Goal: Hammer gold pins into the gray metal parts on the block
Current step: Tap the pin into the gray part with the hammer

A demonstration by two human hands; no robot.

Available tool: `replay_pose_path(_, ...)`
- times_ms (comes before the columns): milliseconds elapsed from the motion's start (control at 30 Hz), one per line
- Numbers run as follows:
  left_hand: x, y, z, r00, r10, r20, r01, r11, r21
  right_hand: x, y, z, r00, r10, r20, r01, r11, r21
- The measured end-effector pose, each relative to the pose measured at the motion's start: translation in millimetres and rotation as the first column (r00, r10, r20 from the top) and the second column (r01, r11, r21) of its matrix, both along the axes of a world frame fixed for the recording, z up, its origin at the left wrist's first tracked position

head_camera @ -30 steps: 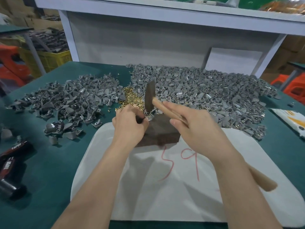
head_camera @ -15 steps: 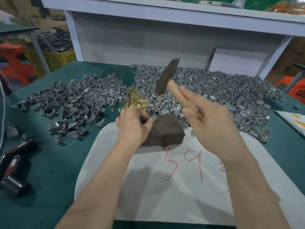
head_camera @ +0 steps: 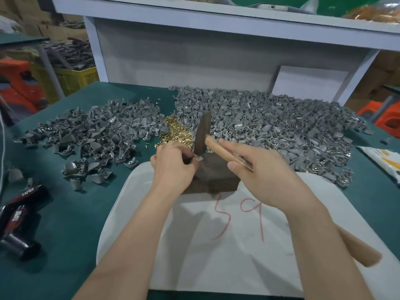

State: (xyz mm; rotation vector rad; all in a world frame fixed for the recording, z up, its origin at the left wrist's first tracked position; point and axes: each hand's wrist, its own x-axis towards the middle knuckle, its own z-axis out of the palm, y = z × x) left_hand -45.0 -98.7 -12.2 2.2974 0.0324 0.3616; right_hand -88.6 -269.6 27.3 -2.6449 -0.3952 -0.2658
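A green table fills the view. A white mat with red numerals lies on it at six o'clock. Two heaps of gray parts spread across the far side, from nine round to two o'clock.

A dark block sits on the mat's far edge, at centre. A hammer stands over the block's ten o'clock corner, head upright and wooden handle running back toward four o'clock.

The right hand curls its fingers round the handle near the head, with the thumb along it. The left hand, at the block's nine o'clock, pinches one part against the block with curled fingertips, just under the hammer's face.

Loose gold pins lie heaped at the block's eleven o'clock. The pin being driven is hidden, and whether the face touches it is unclear.

The step looks like tapping a pin home. Short, square blows would suit. The pinching fingertips should sit low and to the side, with the part flat so the pin enters straight.
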Motion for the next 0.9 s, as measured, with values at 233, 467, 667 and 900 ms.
replay_pose_path(233,0.8,-0.4,-1.8,1.000,-0.001,0.021,0.001,1.000,0.017,39.2,-17.4,-30.5,0.949,-0.302,-0.089,0.315,0.912,0.262)
replay_pose_path(467,2.1,0.1,-2.3,1.000,-0.012,0.017,0.012,1.000,0.015,50.7,-27.4,-49.0,0.909,-0.351,-0.224,0.388,0.909,0.154)
replay_pose_path(667,1.4,-2.5,-1.7,0.997,-0.050,0.055,0.050,0.999,0.001,44.4,-0.6,-27.3,0.946,-0.298,0.131,0.277,0.948,0.157)
replay_pose_path(900,5.3,4.1,-1.2,0.991,-0.002,0.133,0.026,0.983,-0.183,70.9,47.4,-9.6,0.991,-0.134,-0.009,0.130,0.939,0.317)
